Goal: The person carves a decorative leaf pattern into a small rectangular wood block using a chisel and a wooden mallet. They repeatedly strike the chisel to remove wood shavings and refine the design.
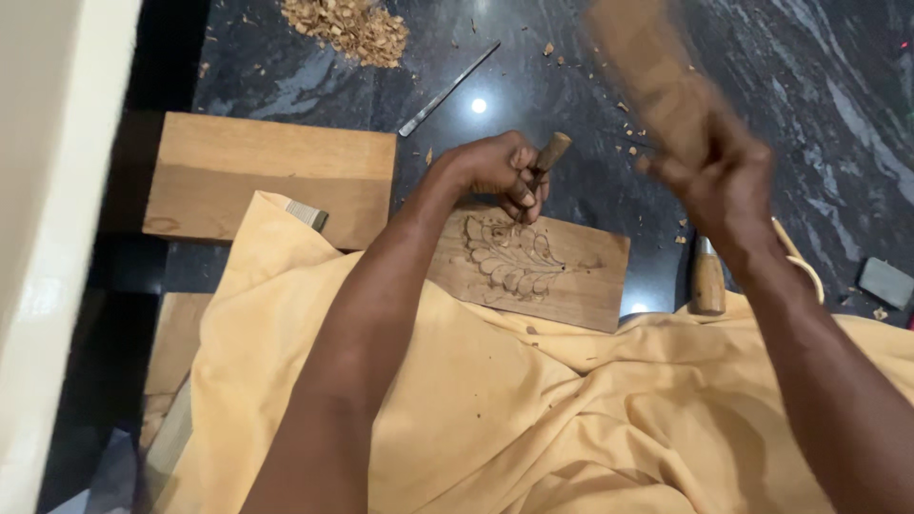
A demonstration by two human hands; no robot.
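Nearest the camera, a yellow cloth [495, 419] covers the person's lap and overlaps the near edge of a carved wooden panel [562, 271]; both forearms reach forward over it. The panel lies flat on the dark marbled floor [819, 105], partly on the cloth; a leaf-like relief pattern is cut into its left half. The left hand [500, 171] rests at the panel's far edge, its grip clamped around a wooden-handled chisel [549, 154]; the chisel stands tilted, handle up and to the right, its tip hidden by the fingers but set at the top of the carving. The right hand [724, 186] is raised above the floor to the right of the panel, its grip clamped on a wooden mallet [647, 76]; the mallet is blurred, so its shape cannot be told exactly. Below that hand, a second wooden tool handle [706, 278] lies on the floor just beside the panel's right end. To the left, a plain wooden board [267, 176] lies near the panel, one corner under the cloth. Farther off, a slim metal file [447, 90] lies diagonally on the floor; beyond it sits a heap of wood chips [347, 27], with loose chips scattered about.
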